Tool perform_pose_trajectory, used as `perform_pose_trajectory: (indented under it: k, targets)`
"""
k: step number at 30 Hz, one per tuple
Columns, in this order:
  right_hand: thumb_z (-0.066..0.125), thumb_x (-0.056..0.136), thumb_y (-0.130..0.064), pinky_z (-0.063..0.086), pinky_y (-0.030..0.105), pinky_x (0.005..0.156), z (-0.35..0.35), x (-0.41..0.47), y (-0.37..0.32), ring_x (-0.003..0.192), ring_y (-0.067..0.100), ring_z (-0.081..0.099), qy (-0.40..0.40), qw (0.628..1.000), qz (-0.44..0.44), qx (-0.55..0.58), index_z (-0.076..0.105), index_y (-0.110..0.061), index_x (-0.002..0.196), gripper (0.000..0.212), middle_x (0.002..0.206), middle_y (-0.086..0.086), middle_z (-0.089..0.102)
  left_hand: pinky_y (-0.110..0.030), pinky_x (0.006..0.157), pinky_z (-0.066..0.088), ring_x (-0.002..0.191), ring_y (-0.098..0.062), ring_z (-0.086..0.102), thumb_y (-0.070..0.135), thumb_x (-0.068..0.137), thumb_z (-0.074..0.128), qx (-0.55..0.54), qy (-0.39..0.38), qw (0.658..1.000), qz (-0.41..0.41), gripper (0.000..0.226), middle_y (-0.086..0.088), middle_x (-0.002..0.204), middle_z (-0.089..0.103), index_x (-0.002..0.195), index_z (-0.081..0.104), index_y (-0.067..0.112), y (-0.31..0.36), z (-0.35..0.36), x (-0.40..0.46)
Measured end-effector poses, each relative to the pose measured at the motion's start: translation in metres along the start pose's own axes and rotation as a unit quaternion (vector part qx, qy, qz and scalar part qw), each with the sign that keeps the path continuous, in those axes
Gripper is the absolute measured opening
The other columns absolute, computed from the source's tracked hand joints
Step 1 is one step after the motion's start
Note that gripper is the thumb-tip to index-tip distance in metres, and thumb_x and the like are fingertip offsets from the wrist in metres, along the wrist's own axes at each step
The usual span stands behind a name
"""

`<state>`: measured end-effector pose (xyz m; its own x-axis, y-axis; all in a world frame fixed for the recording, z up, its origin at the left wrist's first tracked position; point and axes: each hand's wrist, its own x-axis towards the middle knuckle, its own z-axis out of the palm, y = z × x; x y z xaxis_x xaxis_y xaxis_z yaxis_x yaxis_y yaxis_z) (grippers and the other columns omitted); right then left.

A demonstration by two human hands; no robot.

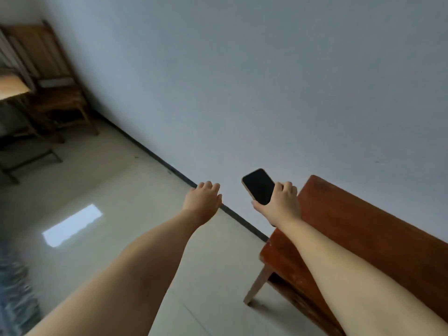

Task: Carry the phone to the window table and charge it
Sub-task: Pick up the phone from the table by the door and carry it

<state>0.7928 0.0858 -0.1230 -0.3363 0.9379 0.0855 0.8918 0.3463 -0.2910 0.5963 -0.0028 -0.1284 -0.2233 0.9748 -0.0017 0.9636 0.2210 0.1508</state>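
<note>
Forearms: both of mine reach in from the bottom edge toward frame centre.
Right hand [281,202]: fingers clamped round the lower end of the phone [259,186].
Phone: dark screen up, right of centre, held in the air over the near end of the red-brown bench [351,229].
Left hand [203,200]: centre frame, fingers curled loosely, holding nothing.
Chair [55,86]: upper left, against the wall.

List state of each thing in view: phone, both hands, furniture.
phone: screen dark, held in the air, no cable seen
right hand: gripping the phone's lower end
left hand: empty, fingers loosely curled
red-brown table: top bare where visible
wooden chair: upright by the wall, unoccupied
</note>
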Motion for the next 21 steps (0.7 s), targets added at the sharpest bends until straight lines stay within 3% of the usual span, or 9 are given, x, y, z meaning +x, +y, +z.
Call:
perform_pose_trajectory:
  k: [5, 11, 21]
  targets:
    - [0.063, 0.067, -0.064, 0.041, 0.028, 0.065, 0.049, -0.004, -0.14, 0.103, 0.025, 0.042, -0.049, 0.994, -0.096, 0.012, 0.047, -0.007, 0.113, 0.075, 0.116, 0.01, 0.045, -0.042, 0.088, 0.044, 0.114, -0.031, 0.049, 0.031, 0.097, 0.034, 0.007, -0.004, 0.995, -0.101, 0.036, -0.013, 0.124, 0.054, 0.125, 0.044, 0.011, -0.14, -0.02, -0.056]
    - [0.062, 0.07, -0.062, 0.043, 0.03, 0.068, 0.089, 0.002, -0.257, 0.105, 0.026, 0.04, -0.092, 0.983, -0.159, -0.001, 0.046, -0.005, 0.113, 0.073, 0.116, 0.011, 0.044, -0.041, 0.085, 0.045, 0.113, -0.032, 0.048, 0.031, 0.096, 0.036, -0.003, 0.01, 0.98, -0.2, 0.036, -0.014, 0.121, 0.055, 0.122, 0.047, 0.01, -0.26, -0.036, -0.098]
    - [0.06, 0.072, -0.064, 0.047, 0.032, 0.077, 0.147, 0.097, -0.408, 0.107, 0.026, 0.041, -0.099, 0.956, -0.275, -0.024, 0.046, -0.004, 0.115, 0.075, 0.118, 0.013, 0.045, -0.04, 0.086, 0.041, 0.11, -0.032, 0.049, 0.031, 0.096, 0.035, -0.002, 0.034, 0.959, -0.282, 0.034, -0.014, 0.119, 0.055, 0.118, 0.05, 0.009, -0.397, -0.051, -0.057]
